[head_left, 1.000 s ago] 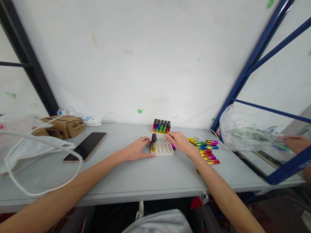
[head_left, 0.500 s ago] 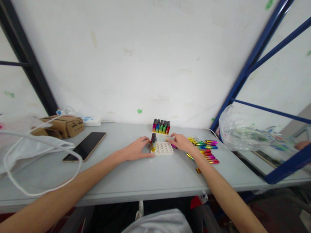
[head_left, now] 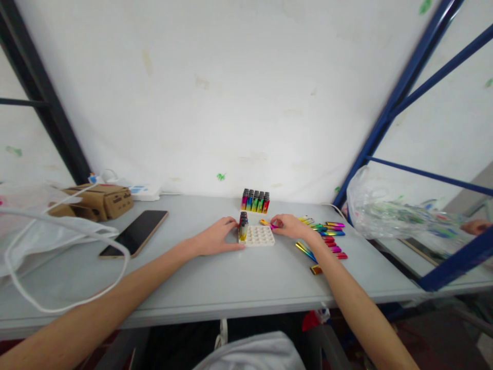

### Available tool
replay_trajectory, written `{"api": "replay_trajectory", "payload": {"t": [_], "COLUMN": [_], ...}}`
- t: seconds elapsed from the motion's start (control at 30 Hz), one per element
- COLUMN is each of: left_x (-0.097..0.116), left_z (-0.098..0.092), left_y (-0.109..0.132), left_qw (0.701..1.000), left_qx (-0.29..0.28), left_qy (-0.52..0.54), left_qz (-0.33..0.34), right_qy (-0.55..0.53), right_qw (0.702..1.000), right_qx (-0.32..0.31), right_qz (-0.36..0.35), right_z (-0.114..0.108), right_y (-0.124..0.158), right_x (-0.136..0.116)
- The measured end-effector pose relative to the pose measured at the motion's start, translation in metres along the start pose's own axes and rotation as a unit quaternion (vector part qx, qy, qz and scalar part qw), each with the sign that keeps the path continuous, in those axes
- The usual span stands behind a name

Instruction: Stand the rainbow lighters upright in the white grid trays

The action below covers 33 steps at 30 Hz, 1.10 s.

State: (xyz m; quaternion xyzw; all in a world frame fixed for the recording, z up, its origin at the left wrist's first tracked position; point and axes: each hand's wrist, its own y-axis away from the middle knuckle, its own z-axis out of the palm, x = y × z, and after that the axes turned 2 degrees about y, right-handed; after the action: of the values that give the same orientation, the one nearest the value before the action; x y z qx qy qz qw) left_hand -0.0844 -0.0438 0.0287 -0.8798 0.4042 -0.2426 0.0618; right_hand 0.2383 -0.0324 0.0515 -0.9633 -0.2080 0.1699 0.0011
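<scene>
A white tray [head_left: 260, 236] with a grid of holes lies on the desk, a row of upright lighters [head_left: 243, 228] along its left side. My left hand [head_left: 217, 238] holds the tray at that side, thumb at the near corner and fingers against the row's far end. Just beyond the tray's right edge, my right hand [head_left: 288, 226] pinches a pink-and-orange lighter [head_left: 265, 222] that lies sideways, its orange end pointing left. Several loose shiny lighters [head_left: 334, 232] lie to the right of this hand, partly hidden by the forearm.
Behind the tray stands a block of upright black-topped lighters [head_left: 256, 201]. At left are a phone [head_left: 135, 232], a cardboard box [head_left: 106, 200] and a looping white cable [head_left: 129, 262]. A blue metal frame [head_left: 379, 128] and a plastic bag [head_left: 370, 205] bound the right side.
My right hand has shifted slightly right, its fingers now closed in a pinch with the pink-and-orange lighter showing more. My left hand stays on the tray.
</scene>
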Motion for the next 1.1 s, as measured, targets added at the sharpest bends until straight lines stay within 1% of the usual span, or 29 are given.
{"api": "replay_trajectory", "payload": {"t": [0.07,0.17,0.2,0.27,0.33,0.43,0.5,0.57,0.63,0.73,0.93,1.1], "left_x": [0.000,0.001,0.001,0.002,0.002,0.001,-0.001,-0.002,-0.002,-0.001,0.003,0.000], "left_z": [0.000,0.000,0.000,-0.001,-0.001,0.000,0.001,0.002,0.002,0.001,-0.001,0.000], "left_y": [0.000,0.000,0.000,0.000,0.000,0.001,0.001,0.001,0.001,0.001,0.001,0.000], "left_qw": [1.000,1.000,1.000,1.000,1.000,1.000,1.000,1.000,1.000,1.000,1.000,1.000], "left_qx": [-0.001,-0.008,-0.010,-0.010,-0.008,-0.003,0.003,0.007,0.009,0.007,-0.002,0.003], "left_qy": [-0.003,-0.003,-0.002,-0.001,0.001,0.003,0.004,0.006,0.007,0.007,0.010,0.007], "left_qz": [-0.002,-0.012,-0.016,-0.018,-0.015,-0.009,-0.005,-0.001,0.003,0.000,-0.005,0.001], "right_qy": [0.007,-0.018,-0.043,-0.126,-0.233,-0.382,-0.467,-0.533,-0.569,-0.576,-0.544,-0.528], "right_qw": [1.000,0.996,0.993,0.981,0.956,0.903,0.864,0.830,0.810,0.807,0.826,0.837], "right_qx": [0.022,0.083,0.107,0.150,0.176,0.194,0.185,0.160,0.138,0.128,0.144,0.142], "right_qz": [0.000,-0.007,-0.008,-0.007,-0.014,-0.035,-0.036,-0.032,-0.032,-0.032,-0.019,-0.014], "right_z": [0.004,0.007,0.007,0.007,0.005,0.002,-0.001,-0.002,-0.002,0.000,0.004,0.003], "right_y": [-0.003,-0.007,-0.009,-0.012,-0.015,-0.016,-0.014,-0.010,-0.007,-0.005,-0.010,-0.010], "right_x": [0.001,0.005,0.007,0.009,0.009,0.001,-0.009,-0.021,-0.030,-0.035,-0.032,-0.039]}}
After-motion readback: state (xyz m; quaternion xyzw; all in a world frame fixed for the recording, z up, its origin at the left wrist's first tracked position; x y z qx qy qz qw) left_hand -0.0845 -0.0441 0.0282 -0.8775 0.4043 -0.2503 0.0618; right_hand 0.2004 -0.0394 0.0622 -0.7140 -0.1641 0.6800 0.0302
